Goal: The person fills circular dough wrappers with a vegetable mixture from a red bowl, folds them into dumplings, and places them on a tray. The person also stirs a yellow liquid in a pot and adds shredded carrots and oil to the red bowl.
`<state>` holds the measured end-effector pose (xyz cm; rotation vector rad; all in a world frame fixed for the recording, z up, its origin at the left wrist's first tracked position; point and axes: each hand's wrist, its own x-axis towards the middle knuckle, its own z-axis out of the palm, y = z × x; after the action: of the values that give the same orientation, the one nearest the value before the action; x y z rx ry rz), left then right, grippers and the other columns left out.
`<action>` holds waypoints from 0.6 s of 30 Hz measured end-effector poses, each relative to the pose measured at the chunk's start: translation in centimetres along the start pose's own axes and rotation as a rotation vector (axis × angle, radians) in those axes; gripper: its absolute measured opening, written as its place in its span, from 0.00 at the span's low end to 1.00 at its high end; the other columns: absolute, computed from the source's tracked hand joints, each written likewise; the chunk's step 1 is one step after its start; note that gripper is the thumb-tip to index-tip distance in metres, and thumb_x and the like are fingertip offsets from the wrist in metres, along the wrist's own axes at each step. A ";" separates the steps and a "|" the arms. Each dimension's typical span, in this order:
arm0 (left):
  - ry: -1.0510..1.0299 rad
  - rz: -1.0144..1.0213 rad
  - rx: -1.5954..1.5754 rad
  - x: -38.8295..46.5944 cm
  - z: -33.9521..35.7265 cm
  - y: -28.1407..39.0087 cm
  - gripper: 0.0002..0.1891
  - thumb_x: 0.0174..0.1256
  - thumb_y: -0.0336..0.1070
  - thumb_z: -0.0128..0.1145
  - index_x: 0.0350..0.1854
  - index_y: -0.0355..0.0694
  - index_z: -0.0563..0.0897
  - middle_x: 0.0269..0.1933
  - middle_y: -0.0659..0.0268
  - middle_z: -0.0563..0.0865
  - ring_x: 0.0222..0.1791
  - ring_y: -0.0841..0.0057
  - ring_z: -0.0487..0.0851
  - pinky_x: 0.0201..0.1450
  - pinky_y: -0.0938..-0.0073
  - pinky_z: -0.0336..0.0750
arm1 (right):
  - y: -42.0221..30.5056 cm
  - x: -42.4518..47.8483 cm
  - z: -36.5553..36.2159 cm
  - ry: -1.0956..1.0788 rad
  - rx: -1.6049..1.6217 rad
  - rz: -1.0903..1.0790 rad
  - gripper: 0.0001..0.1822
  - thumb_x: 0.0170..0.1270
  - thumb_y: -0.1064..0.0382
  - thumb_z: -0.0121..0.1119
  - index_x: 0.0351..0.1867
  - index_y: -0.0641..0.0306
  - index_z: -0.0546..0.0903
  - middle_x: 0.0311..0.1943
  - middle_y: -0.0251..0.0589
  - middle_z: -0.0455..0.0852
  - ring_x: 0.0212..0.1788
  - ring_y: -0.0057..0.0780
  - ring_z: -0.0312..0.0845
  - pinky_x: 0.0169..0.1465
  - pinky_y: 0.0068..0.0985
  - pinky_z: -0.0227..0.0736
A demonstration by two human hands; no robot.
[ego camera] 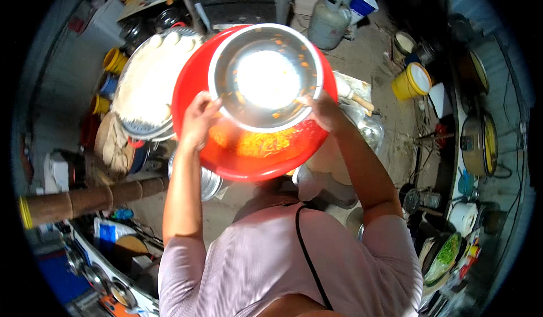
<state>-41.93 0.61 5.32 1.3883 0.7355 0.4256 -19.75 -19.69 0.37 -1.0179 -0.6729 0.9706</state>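
Note:
My left hand (201,119) and my right hand (326,110) grip opposite sides of a stainless steel bowl (227,73), thumbs over its rim. Orange shreds cling to the bowl's inner wall, and glare whitens its bottom. Beneath it is a wide red plastic basin (191,75), largely covered by the bowl. A heap of shredded orange food (265,143), which looks like carrot, lies in the basin near my side. Whether the bowl touches the basin is not plain.
Left of the basin, a round tray (142,83) carries pale dough balls on a floury surface. A grey gas cylinder (328,22) stands beyond it at the back. On the right are a rolling pin (360,101), a yellow bucket (407,83) and a rice cooker (475,145).

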 end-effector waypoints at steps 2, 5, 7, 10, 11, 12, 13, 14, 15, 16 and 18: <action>0.029 -0.009 -0.049 -0.7 -0.3 -0.1 0.03 0.67 0.34 0.55 0.33 0.45 0.77 0.37 0.73 0.80 0.38 0.85 0.78 0.36 0.79 0.77 | -4.0 -0.2 1.1 -0.081 -0.089 0.249 0.26 0.67 0.56 0.54 0.60 0.68 0.65 0.47 0.46 0.80 0.44 0.32 0.82 0.38 0.27 0.85; 0.154 -0.002 -0.006 -1.8 -2.2 0.3 0.02 0.66 0.33 0.56 0.34 0.43 0.76 0.38 0.70 0.81 0.38 0.82 0.79 0.36 0.76 0.79 | -3.8 0.8 -10.1 0.041 -0.108 0.111 0.28 0.67 0.51 0.52 0.63 0.64 0.64 0.54 0.47 0.76 0.40 0.36 0.82 0.43 0.26 0.80; 0.263 0.004 0.024 -2.8 -3.9 0.5 0.03 0.66 0.33 0.55 0.38 0.42 0.76 0.39 0.69 0.81 0.37 0.82 0.80 0.36 0.77 0.79 | -0.1 0.8 -19.7 0.284 -0.971 0.002 0.25 0.65 0.54 0.54 0.61 0.62 0.68 0.49 0.45 0.78 0.39 0.34 0.81 0.41 0.27 0.78; 0.315 -0.019 -0.002 -3.2 -6.0 0.4 0.05 0.68 0.33 0.53 0.42 0.41 0.75 0.39 0.69 0.82 0.37 0.82 0.81 0.37 0.76 0.79 | 5.7 -1.1 -27.8 0.306 -1.127 0.126 0.22 0.62 0.59 0.55 0.57 0.63 0.72 0.40 0.43 0.80 0.37 0.34 0.79 0.41 0.30 0.75; 0.337 -0.048 0.023 -3.2 -6.2 0.7 0.05 0.68 0.32 0.52 0.42 0.41 0.75 0.39 0.69 0.82 0.37 0.82 0.81 0.38 0.76 0.79 | 7.1 -1.0 -28.9 0.272 -1.072 0.181 0.21 0.62 0.60 0.55 0.55 0.64 0.73 0.37 0.43 0.80 0.36 0.35 0.78 0.41 0.31 0.74; 0.353 -0.044 0.029 -3.2 -6.0 1.2 0.05 0.68 0.32 0.52 0.43 0.40 0.75 0.39 0.69 0.82 0.37 0.81 0.81 0.38 0.76 0.80 | 7.8 -0.7 -29.1 0.257 -1.095 0.201 0.20 0.61 0.61 0.55 0.55 0.64 0.74 0.35 0.43 0.80 0.35 0.35 0.78 0.42 0.32 0.73; 0.367 -0.045 0.030 -3.4 -5.7 1.4 0.05 0.68 0.32 0.52 0.43 0.40 0.75 0.39 0.69 0.82 0.37 0.81 0.81 0.38 0.76 0.80 | 8.2 -0.2 -28.9 0.235 -1.120 0.223 0.20 0.61 0.61 0.55 0.54 0.65 0.74 0.34 0.43 0.80 0.34 0.36 0.77 0.42 0.33 0.73; 0.389 -0.030 0.039 -3.4 -5.8 1.4 0.05 0.68 0.31 0.51 0.43 0.40 0.75 0.39 0.69 0.81 0.38 0.80 0.81 0.38 0.75 0.80 | 8.5 -0.3 -28.7 0.238 -1.217 0.212 0.20 0.61 0.61 0.55 0.54 0.65 0.74 0.34 0.44 0.80 0.34 0.38 0.77 0.42 0.34 0.72; 0.408 -0.033 0.056 -3.4 -5.5 1.8 0.03 0.67 0.31 0.52 0.40 0.41 0.76 0.40 0.68 0.81 0.39 0.80 0.80 0.38 0.75 0.80 | 8.5 -0.6 -28.3 0.250 -1.316 0.190 0.21 0.61 0.60 0.55 0.54 0.65 0.74 0.34 0.45 0.80 0.34 0.39 0.77 0.42 0.35 0.72; 0.361 -0.045 0.073 -3.0 -6.5 1.3 0.04 0.67 0.32 0.53 0.41 0.41 0.77 0.42 0.69 0.81 0.41 0.81 0.80 0.39 0.75 0.80 | 8.1 -1.3 -29.2 0.297 -1.447 0.028 0.24 0.62 0.58 0.56 0.58 0.64 0.71 0.40 0.49 0.80 0.40 0.44 0.77 0.45 0.37 0.72; 0.284 -0.038 0.087 -1.8 -8.1 -0.1 0.04 0.67 0.33 0.55 0.40 0.42 0.77 0.43 0.70 0.81 0.42 0.81 0.80 0.39 0.74 0.80 | 6.2 -2.1 -29.2 0.500 -1.526 -0.118 0.28 0.64 0.56 0.57 0.62 0.66 0.68 0.47 0.55 0.79 0.46 0.47 0.77 0.48 0.38 0.72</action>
<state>-48.81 5.32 5.46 1.4082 1.0208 0.5741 1.59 -31.69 -16.90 -2.3871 -1.0087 -0.1189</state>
